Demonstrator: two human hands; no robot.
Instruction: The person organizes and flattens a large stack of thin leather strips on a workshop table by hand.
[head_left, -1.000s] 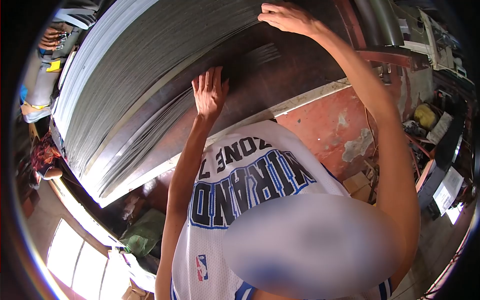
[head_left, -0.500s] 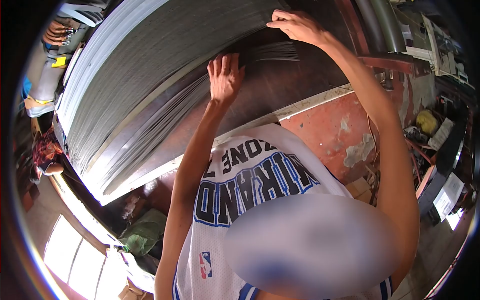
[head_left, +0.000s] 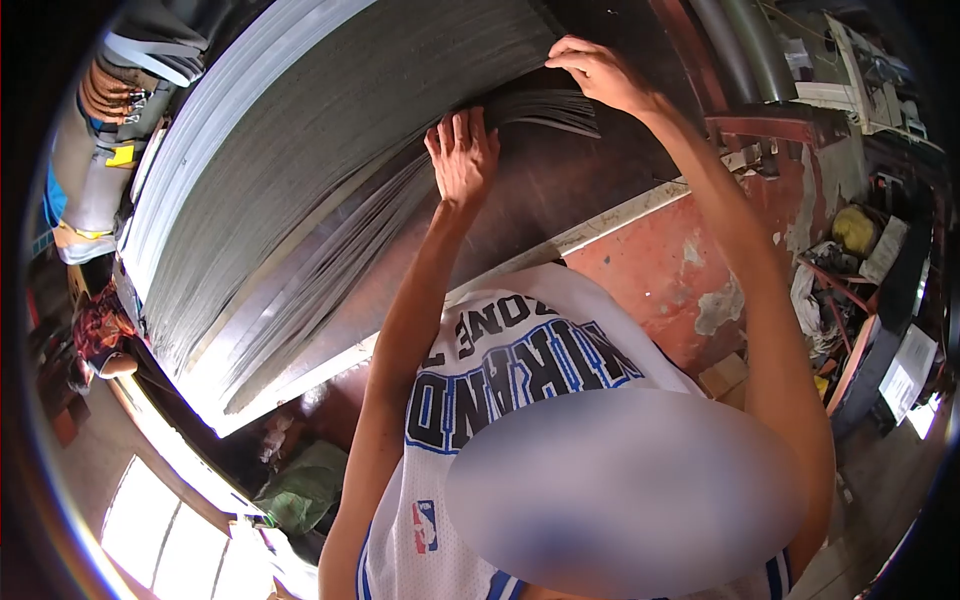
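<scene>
A tall stack of thin dark-grey sheets (head_left: 330, 130) fills the upper left, its edges fanned towards me. Below it, a smaller bundle of similar sheets (head_left: 340, 245) bows in a curve, with its loose ends (head_left: 560, 108) spread out on the right. My left hand (head_left: 465, 158) lies palm down over this bundle where it meets the tall stack, fingers apart. My right hand (head_left: 598, 75) is at the right edge of the tall stack, fingers and thumb pinched together on the sheet edges. How many sheets it pinches is hidden.
The sheets lie on a dark brown tabletop (head_left: 600, 170) with a pale front edge (head_left: 620, 212). A peeling red wall (head_left: 640, 270) is below it. Dark rolls (head_left: 755, 50) stand at the upper right. A cluttered shelf (head_left: 860, 250) is on the right. Another person's patterned clothing (head_left: 100, 325) shows far left.
My right hand has shifted slightly down and right, staying at the stack edge. My left hand has slid a little right. The lower bundle's loose ends look thicker and more raised.
</scene>
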